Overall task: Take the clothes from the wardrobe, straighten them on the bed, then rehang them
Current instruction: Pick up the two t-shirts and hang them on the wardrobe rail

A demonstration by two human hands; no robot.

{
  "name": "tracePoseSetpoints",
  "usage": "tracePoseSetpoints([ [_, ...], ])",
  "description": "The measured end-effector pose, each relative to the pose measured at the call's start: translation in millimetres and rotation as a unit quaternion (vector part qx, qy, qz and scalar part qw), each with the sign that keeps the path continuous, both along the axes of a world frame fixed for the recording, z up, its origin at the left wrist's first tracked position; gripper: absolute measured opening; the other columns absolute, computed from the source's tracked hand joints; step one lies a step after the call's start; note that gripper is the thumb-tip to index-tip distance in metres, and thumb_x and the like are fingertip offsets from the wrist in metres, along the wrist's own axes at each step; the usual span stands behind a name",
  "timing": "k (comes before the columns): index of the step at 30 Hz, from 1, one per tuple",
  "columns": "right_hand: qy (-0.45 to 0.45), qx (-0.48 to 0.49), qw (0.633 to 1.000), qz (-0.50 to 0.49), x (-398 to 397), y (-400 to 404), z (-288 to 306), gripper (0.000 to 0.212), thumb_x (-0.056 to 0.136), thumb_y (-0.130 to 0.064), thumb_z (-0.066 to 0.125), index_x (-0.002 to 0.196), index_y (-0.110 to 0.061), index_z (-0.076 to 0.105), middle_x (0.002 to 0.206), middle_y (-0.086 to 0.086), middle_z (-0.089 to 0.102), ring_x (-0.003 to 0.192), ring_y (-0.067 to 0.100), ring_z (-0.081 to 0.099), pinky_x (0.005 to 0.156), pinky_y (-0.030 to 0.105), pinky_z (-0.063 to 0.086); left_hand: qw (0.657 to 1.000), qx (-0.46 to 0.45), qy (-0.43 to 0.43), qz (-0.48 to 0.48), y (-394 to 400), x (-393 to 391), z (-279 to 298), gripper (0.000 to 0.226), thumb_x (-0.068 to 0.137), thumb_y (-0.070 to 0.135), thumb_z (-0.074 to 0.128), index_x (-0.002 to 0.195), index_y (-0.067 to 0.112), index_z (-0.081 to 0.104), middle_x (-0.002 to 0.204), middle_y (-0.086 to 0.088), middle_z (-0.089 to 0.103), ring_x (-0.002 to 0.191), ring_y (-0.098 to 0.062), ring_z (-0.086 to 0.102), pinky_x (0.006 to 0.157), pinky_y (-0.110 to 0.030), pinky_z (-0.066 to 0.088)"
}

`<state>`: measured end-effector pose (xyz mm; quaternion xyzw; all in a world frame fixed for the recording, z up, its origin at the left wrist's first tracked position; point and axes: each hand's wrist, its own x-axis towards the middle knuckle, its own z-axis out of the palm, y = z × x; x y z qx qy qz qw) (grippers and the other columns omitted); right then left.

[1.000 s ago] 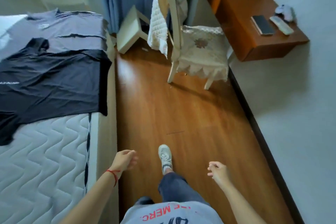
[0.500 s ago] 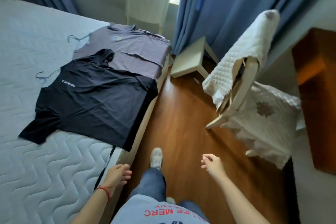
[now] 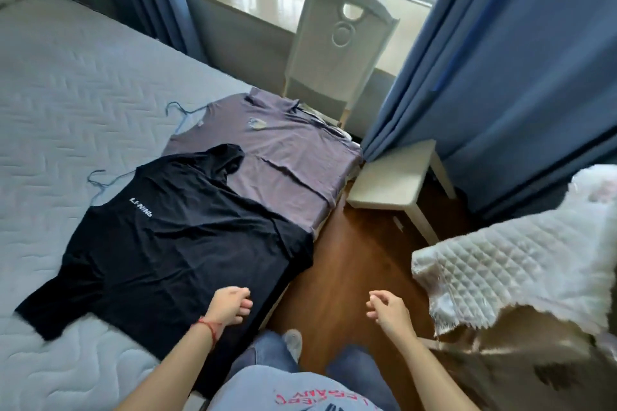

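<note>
A black T-shirt [image 3: 173,243] lies spread flat on the bed [image 3: 73,93], its hem hanging over the bed's right edge. A wire hanger [image 3: 100,182] pokes out at its collar. Behind it lies a grey-purple shirt [image 3: 277,157], also flat, with another wire hanger [image 3: 180,112] at its neck. My left hand [image 3: 230,307] hovers over the black shirt's lower right part, fingers loosely curled, holding nothing. My right hand [image 3: 384,310] hangs over the wooden floor, fingers loosely curled and empty.
A chair draped with a white quilted cover [image 3: 521,270] stands close on the right. A small white stool [image 3: 394,180] sits by the bed's far corner. A white chair back [image 3: 340,50] and blue curtains [image 3: 500,77] stand before the window.
The view has swung left toward the bed and I have stepped closer. My left hand now hovers over the black shirt instead of the mattress edge. Both hands stay empty.
</note>
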<state>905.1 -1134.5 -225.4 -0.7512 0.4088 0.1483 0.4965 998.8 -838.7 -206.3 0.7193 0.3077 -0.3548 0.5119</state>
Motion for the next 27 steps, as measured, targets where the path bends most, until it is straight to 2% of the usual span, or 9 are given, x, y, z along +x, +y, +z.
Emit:
tracePoseSetpoints([
  [3,0.011,0.005,0.999,0.032,45.6,-21.8,-3.1,0.012,0.091,-0.013,0.05,0.093,-0.018,0.061,0.087,0.006,0.067,0.066,0.014,0.062,0.056,0.017,0.043,1.0,-0.006,-0.012,0.019,-25.9,44.2,8.7,0.017,0.092,0.011,0.048,0.075,0.012,0.053,0.065,-0.005,0.055,0.045,-0.01,0.045,0.036,-0.011,0.032],
  [7,0.034,0.009,0.995,0.096,115.5,-65.4,-19.8,0.017,0.089,-0.015,0.053,0.098,-0.011,0.067,0.089,0.006,0.069,0.083,0.026,0.067,0.068,0.026,0.046,0.997,-0.005,-0.015,0.076,-50.0,84.8,5.2,0.013,0.092,0.014,0.049,0.082,0.011,0.056,0.07,-0.006,0.059,0.055,-0.014,0.049,0.048,-0.019,0.038],
  [11,0.009,0.023,0.988,0.154,204.9,-102.3,-10.8,0.019,0.09,-0.009,0.051,0.081,-0.021,0.061,0.074,0.002,0.064,0.062,0.016,0.062,0.049,0.014,0.042,0.983,0.01,0.001,0.183,-72.0,99.5,-1.3,0.011,0.091,0.015,0.05,0.09,0.008,0.058,0.072,-0.008,0.06,0.059,-0.018,0.052,0.055,-0.023,0.039],
  [13,-0.003,0.031,0.982,0.188,251.3,-118.1,-7.0,0.018,0.09,-0.008,0.051,0.081,-0.02,0.062,0.071,0.003,0.064,0.057,0.015,0.06,0.052,0.019,0.04,0.971,0.009,0.013,0.237,-86.7,101.7,-0.5,0.011,0.092,0.015,0.049,0.09,0.008,0.057,0.072,-0.009,0.06,0.06,-0.019,0.052,0.057,-0.024,0.037],
  [15,-0.013,0.03,0.971,0.235,294.0,-127.2,-2.9,0.013,0.091,-0.009,0.051,0.09,-0.014,0.063,0.071,0.003,0.064,0.058,0.016,0.06,0.054,0.022,0.04,0.959,0.007,0.016,0.282,-100.5,105.7,3.3,0.01,0.091,0.015,0.05,0.088,0.008,0.057,0.072,-0.009,0.06,0.062,-0.02,0.053,0.057,-0.025,0.038],
  [18,-0.027,0.03,0.959,0.282,351.9,-124.7,3.9,0.012,0.092,-0.007,0.05,0.092,-0.011,0.061,0.073,0.006,0.063,0.064,0.019,0.06,0.05,0.016,0.045,0.942,0.005,0.001,0.337,-113.8,113.8,9.2,0.009,0.09,0.015,0.053,0.086,0.009,0.059,0.073,-0.009,0.062,0.063,-0.02,0.055,0.057,-0.025,0.04],
  [20,-0.035,0.031,0.952,0.303,384.7,-113.0,5.1,0.012,0.091,-0.009,0.051,0.093,-0.008,0.062,0.074,0.008,0.064,0.066,0.022,0.061,0.058,0.022,0.049,0.93,0.006,-0.005,0.367,-115.3,119.8,12.0,0.009,0.09,0.014,0.053,0.085,0.009,0.059,0.074,-0.01,0.063,0.064,-0.021,0.056,0.057,-0.026,0.041],
  [22,-0.033,0.05,0.947,0.317,410.5,-96.3,3.3,0.011,0.091,-0.008,0.051,0.094,-0.007,0.062,0.07,0.007,0.064,0.059,0.019,0.061,0.058,0.026,0.047,0.92,0.009,-0.009,0.391,-111.0,127.2,13.0,0.01,0.09,0.014,0.053,0.085,0.009,0.059,0.075,-0.01,0.063,0.066,-0.021,0.057,0.058,-0.026,0.042],
  [27,-0.033,0.058,0.925,0.373,451.7,-47.7,-0.6,0.009,0.092,-0.011,0.051,0.09,-0.013,0.06,0.071,0.002,0.065,0.057,0.014,0.062,0.053,0.021,0.042,0.901,0.016,-0.017,0.433,-85.9,153.1,7.7,0.011,0.09,0.014,0.053,0.083,0.011,0.06,0.077,-0.01,0.064,0.069,-0.021,0.059,0.06,-0.027,0.044],
])
